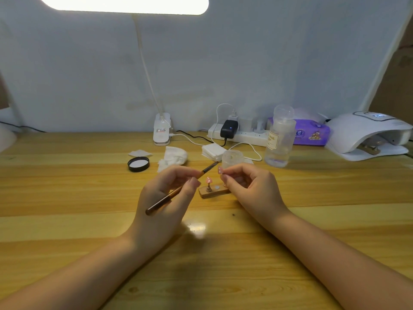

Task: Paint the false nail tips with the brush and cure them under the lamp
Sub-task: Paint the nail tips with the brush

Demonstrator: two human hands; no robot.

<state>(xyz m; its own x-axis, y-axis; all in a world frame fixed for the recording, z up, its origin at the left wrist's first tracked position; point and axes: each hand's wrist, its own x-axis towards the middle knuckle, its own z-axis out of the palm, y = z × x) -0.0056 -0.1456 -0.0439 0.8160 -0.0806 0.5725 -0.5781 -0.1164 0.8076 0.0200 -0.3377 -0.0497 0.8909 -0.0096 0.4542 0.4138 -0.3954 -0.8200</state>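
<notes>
— Where's the nail tip?

— A pink false nail tip (220, 170) is pinched in the right hand (248, 186), just above the wooden stand (213, 192) bearing another tip (209, 180).

— And the brush?

— The left hand (165, 198) grips the brush (178, 190), bristles pointing toward the right hand. The curing lamp (366, 135) sits on the table (67, 198), well beyond the right hand.

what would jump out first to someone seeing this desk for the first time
Most likely the two hands at the centre of the wooden table: the left hand holds a brush aimed at a pink nail tip pinched in the right hand. Between them sits a small wooden stand bearing another pink tip. At far right waits the white curing lamp.
</notes>
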